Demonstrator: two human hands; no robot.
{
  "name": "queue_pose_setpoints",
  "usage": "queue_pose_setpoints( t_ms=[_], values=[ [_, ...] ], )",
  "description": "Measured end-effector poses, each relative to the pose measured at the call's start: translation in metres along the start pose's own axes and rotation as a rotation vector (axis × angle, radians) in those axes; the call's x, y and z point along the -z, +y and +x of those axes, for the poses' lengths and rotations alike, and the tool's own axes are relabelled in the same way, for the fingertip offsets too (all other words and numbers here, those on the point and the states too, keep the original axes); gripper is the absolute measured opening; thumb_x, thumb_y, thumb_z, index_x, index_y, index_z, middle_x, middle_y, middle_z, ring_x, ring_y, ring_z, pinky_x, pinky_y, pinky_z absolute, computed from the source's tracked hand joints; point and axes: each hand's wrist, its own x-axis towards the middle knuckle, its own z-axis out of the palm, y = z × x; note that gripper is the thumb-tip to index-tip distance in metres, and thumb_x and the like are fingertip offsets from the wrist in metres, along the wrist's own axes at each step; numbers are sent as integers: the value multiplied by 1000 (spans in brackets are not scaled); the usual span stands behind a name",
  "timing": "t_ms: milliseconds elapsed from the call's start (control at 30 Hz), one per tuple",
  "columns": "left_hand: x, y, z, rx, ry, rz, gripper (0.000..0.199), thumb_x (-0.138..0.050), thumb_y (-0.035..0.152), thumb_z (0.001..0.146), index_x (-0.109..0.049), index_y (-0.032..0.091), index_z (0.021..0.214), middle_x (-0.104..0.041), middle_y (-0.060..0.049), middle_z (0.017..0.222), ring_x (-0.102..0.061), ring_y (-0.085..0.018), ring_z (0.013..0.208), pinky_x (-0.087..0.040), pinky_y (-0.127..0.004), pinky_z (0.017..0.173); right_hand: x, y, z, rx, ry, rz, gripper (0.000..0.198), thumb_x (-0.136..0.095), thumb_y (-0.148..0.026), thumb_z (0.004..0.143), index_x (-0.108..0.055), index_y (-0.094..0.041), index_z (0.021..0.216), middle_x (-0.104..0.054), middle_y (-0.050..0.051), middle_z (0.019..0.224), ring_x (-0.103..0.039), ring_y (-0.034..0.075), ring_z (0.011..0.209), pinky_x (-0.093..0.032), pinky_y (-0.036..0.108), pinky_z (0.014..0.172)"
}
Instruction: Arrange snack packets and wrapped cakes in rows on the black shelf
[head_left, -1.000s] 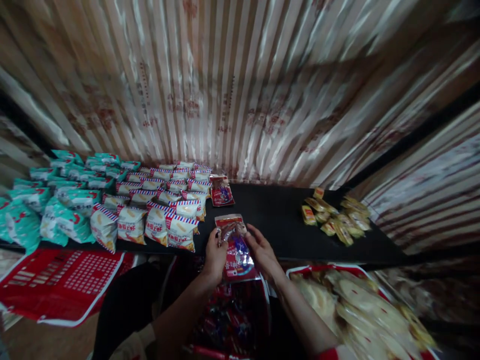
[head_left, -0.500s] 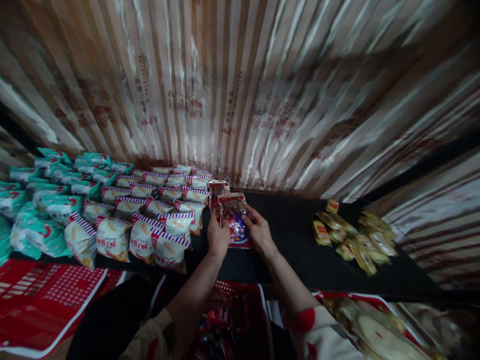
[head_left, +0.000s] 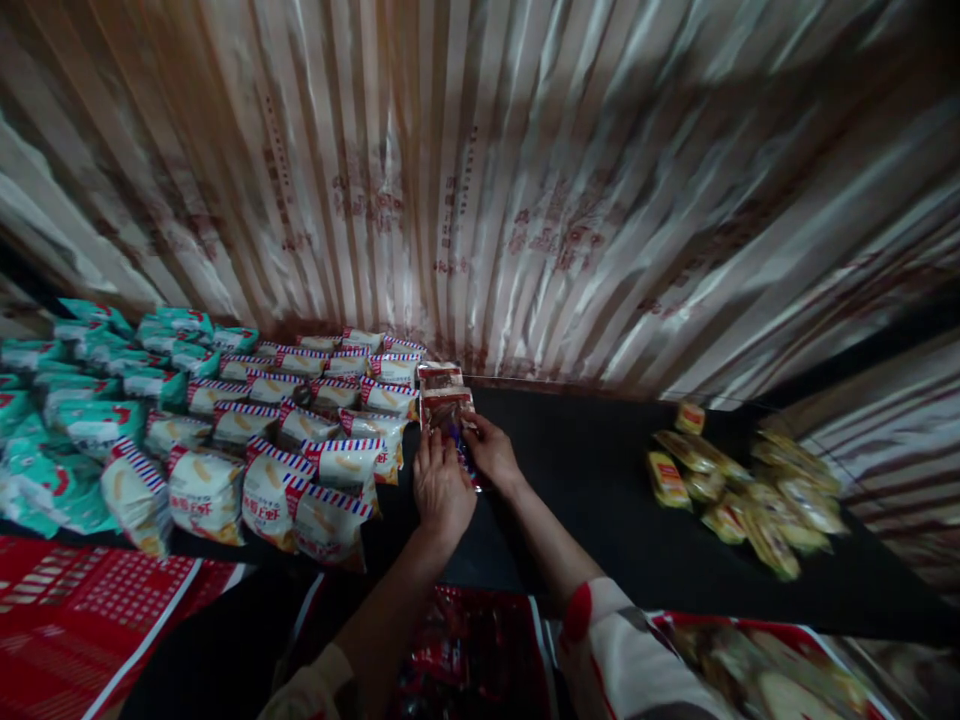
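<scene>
- Head view: both hands are pressing a red snack packet (head_left: 452,412) onto the black shelf (head_left: 600,480).
- Left hand (head_left: 440,482) is lying flat, fingers spread.
- Right hand (head_left: 491,450) is pinching its edge (beside the striped bags (head_left: 330,470)).

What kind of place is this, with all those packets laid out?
Probably a small shop or stall being stocked. Rows of white snack packets and teal packets line a black shelf, yellow packets lie in a heap, and both hands rest on a red packet.
</scene>
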Motion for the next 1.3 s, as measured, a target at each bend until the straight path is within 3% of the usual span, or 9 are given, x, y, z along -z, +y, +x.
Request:
queue_pose_setpoints(
  t_ms=[167,267,467,567,700,900,1133,1300],
  values=[
    [-6,-9,-2,4,-35,26,44,-45,11,81,-55,8,124,-47,-17,138,-34,-30,134,-34,-44,107,2,-13,-8,92,-44,-445,41,-48,-23,83,-58,-22,123,-67,7,113,-62,21,102,-44,33,93],
    [-6,-14,-2,-9,-38,16,44,-42,8,81,-55,9,124,-46,-18,139,-32,-31,135,-36,-46,105,5,-14,-7,122,-3,-615,37,-47,-28,85,-63,-24,118,-65,9,113,-59,25,104,-40,38,96],
    [-11,-21,-3,-35,31,-33,48,-40,5,81,-52,8,127,-45,-18,140,-31,-29,136,-35,-46,107,12,-4,18,231,148,-632,37,-43,-20,85,-65,-22,115,-59,9,126,-52,26,115,-34,43,102],
    [-16,-22,-4,-72,49,-31,48,-42,7,81,-51,10,128,-46,-17,139,-30,-29,136,-33,-47,108,5,-11,41,348,106,-626,38,-40,-22,87,-63,-20,117,-57,8,129,-47,24,121,-34,41,103],
    [-23,-23,-5,-98,58,-15,45,-42,9,82,-52,7,126,-46,-19,138,-35,-31,133,-34,-48,107,-17,-27,68,490,-53,-705,40,-36,-26,92,-56,-17,126,-54,9,133,-39,22,129,-25,43,110],
    [-22,-23,-1,-119,38,0,45,-41,7,80,-54,5,124,-47,-20,137,-39,-30,131,-35,-46,106,-34,-28,81,301,-131,-817,41,-39,-37,92,-50,-30,131,-42,3,144,-29,33,134,-33,53,101],
    [-23,-22,-1,-101,33,-37,47,-42,8,80,-52,7,125,-47,-17,138,-37,-30,132,-32,-47,108,-26,-11,83,356,-125,-787,42,-40,-37,92,-48,-28,133,-46,4,141,-34,26,131,-29,45,106],
    [-25,-24,-3,-114,58,-48,47,-42,8,80,-51,8,126,-46,-19,138,-35,-29,133,-33,-48,107,-24,-14,83,282,-43,-695,43,-38,-40,93,-49,-28,133,-42,5,144,-29,28,135,-27,50,107]
  ],
)
